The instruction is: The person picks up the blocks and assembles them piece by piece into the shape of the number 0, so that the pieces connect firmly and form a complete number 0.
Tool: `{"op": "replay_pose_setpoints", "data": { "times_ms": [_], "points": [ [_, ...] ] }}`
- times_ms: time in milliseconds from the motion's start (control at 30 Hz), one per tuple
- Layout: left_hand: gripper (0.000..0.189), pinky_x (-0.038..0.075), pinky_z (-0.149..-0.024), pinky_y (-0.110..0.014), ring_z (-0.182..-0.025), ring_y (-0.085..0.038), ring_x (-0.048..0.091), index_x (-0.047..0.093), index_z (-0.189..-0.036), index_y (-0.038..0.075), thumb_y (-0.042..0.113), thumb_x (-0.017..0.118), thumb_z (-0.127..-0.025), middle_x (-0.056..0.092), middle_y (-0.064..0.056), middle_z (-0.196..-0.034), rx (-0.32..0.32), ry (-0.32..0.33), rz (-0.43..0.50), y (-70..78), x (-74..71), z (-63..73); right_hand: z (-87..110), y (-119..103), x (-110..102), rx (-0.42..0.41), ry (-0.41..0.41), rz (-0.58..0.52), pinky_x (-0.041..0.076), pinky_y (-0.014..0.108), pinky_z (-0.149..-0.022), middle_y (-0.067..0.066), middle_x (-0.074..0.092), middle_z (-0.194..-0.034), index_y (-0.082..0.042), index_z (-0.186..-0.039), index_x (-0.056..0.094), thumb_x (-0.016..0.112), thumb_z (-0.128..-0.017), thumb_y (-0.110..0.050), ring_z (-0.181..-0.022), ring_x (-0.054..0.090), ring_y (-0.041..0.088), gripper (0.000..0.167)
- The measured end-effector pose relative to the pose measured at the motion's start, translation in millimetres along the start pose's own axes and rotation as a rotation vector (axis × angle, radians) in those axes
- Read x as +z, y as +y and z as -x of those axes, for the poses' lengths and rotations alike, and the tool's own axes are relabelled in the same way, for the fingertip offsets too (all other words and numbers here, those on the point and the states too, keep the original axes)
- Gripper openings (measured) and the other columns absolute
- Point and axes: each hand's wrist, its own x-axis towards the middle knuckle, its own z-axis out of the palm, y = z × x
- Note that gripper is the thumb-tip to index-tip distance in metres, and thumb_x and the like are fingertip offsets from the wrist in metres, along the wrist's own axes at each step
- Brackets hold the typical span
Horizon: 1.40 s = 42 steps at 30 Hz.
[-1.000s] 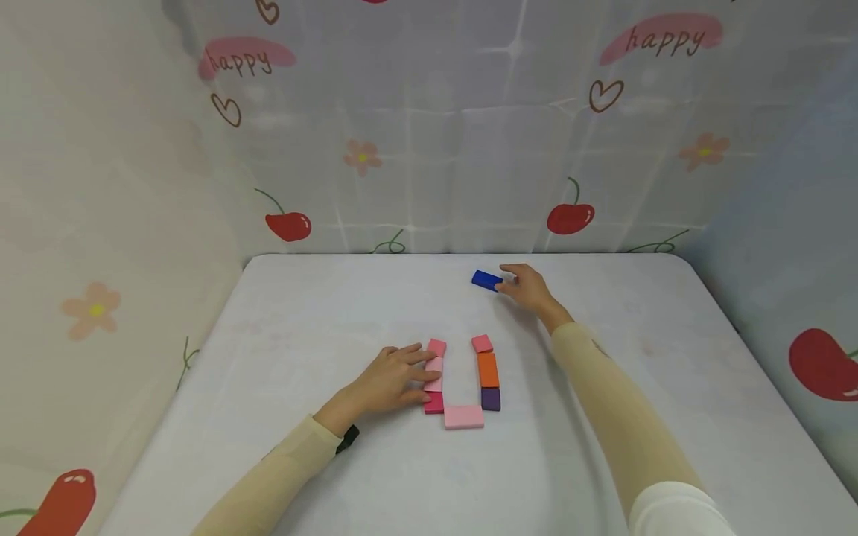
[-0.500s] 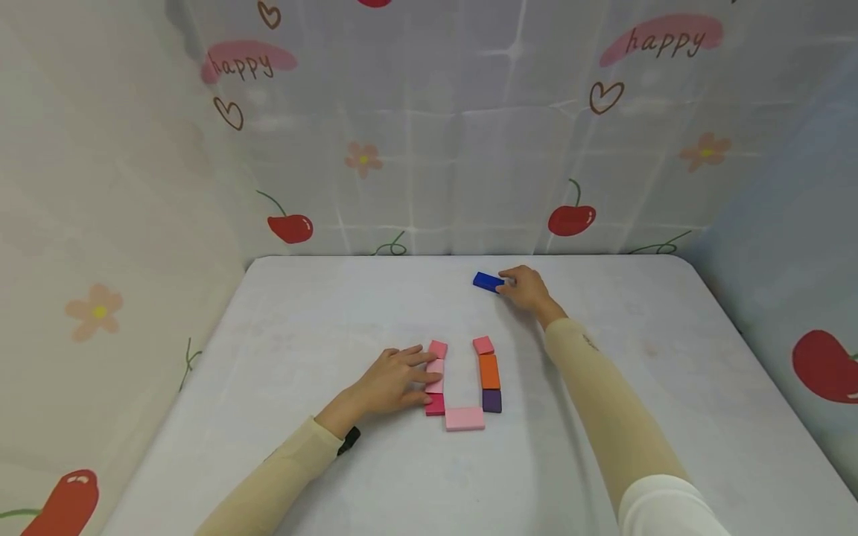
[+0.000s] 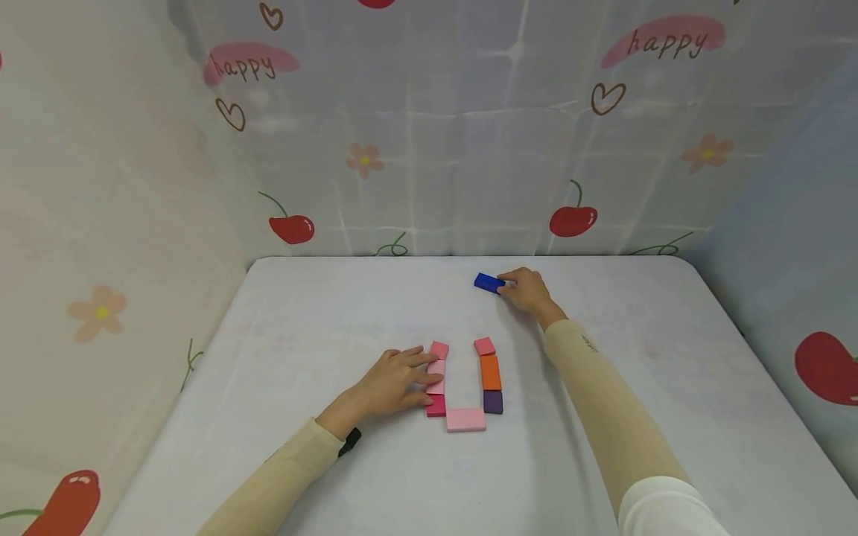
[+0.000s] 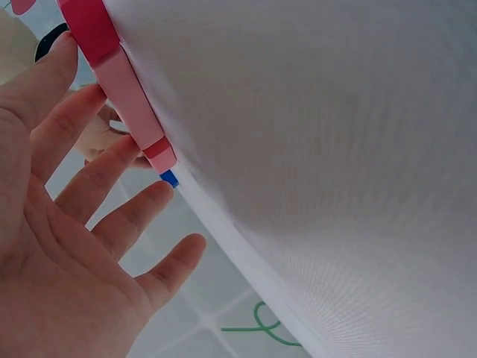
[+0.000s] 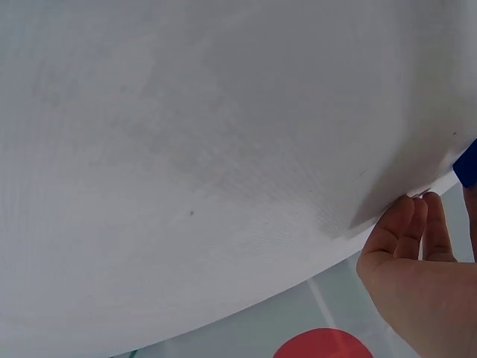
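At the far side of the table, my right hand (image 3: 527, 292) pinches the right end of a blue block (image 3: 487, 282) between thumb and index finger. The right wrist view shows this blue block (image 5: 466, 165) at its right edge, the other fingers curled below. My left hand (image 3: 391, 383) lies with spread fingers along the left row: a pink block (image 3: 439, 348), a light pink block (image 3: 436, 367) and a magenta block (image 3: 437, 410). In the left wrist view, fingertips of the left hand (image 4: 82, 212) are right at the sides of these blocks.
Opposite stands a row of a pink block (image 3: 484, 346), an orange block (image 3: 491, 373) and a purple block (image 3: 492, 403). A light pink block (image 3: 465, 420) spans the near end. The white table (image 3: 322, 313) meets a printed curtain (image 3: 456, 149) behind.
The right index finger has come down toward the thumb, onto the blue block's end. The left hand and the block rows keep their places; the head view shifts slightly.
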Motion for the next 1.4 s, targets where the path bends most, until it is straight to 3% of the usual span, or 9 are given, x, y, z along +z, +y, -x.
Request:
{"op": "replay_pose_setpoints", "data": {
  "times_ms": [267,567,967,1400],
  "points": [
    [0.043,0.04,-0.101,-0.056,-0.14,-0.034,0.041,0.065,-0.13,0.024,0.041,0.068,-0.09,0.052,-0.004,-0.146,0.0,-0.001,-0.003,1.1,-0.2,0.2,3.0,-1.2,-0.6,0.008,-0.023,-0.009,0.03,0.055,-0.113,0.022,0.05,-0.141,-0.009,-0.135,0.059,0.058,-0.097,-0.018,-0.133,0.04,0.041,0.039],
    [0.043,0.04,-0.101,-0.057,-0.14,-0.034,0.042,0.065,-0.13,0.024,0.04,0.068,-0.09,0.052,-0.004,-0.146,-0.004,-0.002,0.001,2.3,-2.4,-0.1,9.3,-9.0,-1.4,-0.012,-0.038,-0.01,0.033,0.06,-0.108,0.021,0.052,-0.139,-0.01,-0.13,0.064,0.062,-0.095,-0.02,-0.13,0.042,0.042,0.037],
    [0.043,0.039,-0.102,-0.058,-0.14,-0.033,0.041,0.065,-0.13,0.025,0.039,0.069,-0.09,0.051,-0.002,-0.147,-0.024,-0.01,0.004,1.9,-0.6,-0.4,17.1,-17.2,6.5,-0.032,-0.084,-0.01,0.031,0.058,-0.11,0.019,0.05,-0.141,-0.012,-0.13,0.064,0.063,-0.095,-0.02,-0.134,0.038,0.039,0.037],
    [0.043,0.039,-0.102,-0.058,-0.14,-0.033,0.041,0.065,-0.13,0.024,0.039,0.069,-0.09,0.051,-0.003,-0.147,-0.039,-0.023,0.011,3.7,-0.9,-0.3,30.7,-29.1,13.0,-0.136,-0.137,-0.003,0.035,0.056,-0.107,0.02,0.051,-0.138,-0.013,-0.125,0.069,0.069,-0.09,-0.019,-0.129,0.041,0.039,0.035]
  ]
}}
